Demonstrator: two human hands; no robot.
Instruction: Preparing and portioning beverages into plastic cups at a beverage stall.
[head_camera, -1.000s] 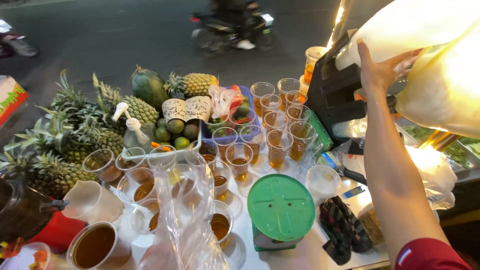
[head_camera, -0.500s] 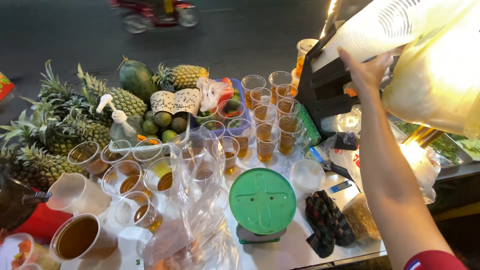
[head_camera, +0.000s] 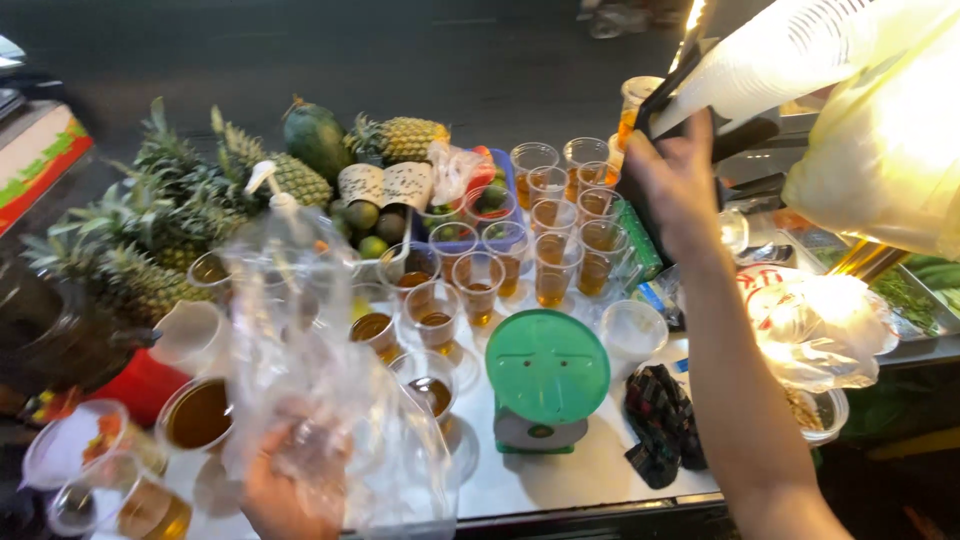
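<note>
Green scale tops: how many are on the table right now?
1. The scale stands at the table's front, right of the filled cups and left of the dark pouch. Bags may hide others.

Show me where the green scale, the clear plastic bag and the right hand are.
green scale (head_camera: 547, 366), head view, middle of its green top plate
clear plastic bag (head_camera: 300, 330), head view, its crumpled middle
right hand (head_camera: 677, 180), head view, back of the hand

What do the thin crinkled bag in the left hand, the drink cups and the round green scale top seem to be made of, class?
Thin crinkled bag in the left hand: clear, glossy plastic film; the cups show through its creases.
Drink cups: clear rigid plastic, probably; the amber liquid is visible through thin walls.
Round green scale top: matte moulded plastic, judging by its even colour.
</note>
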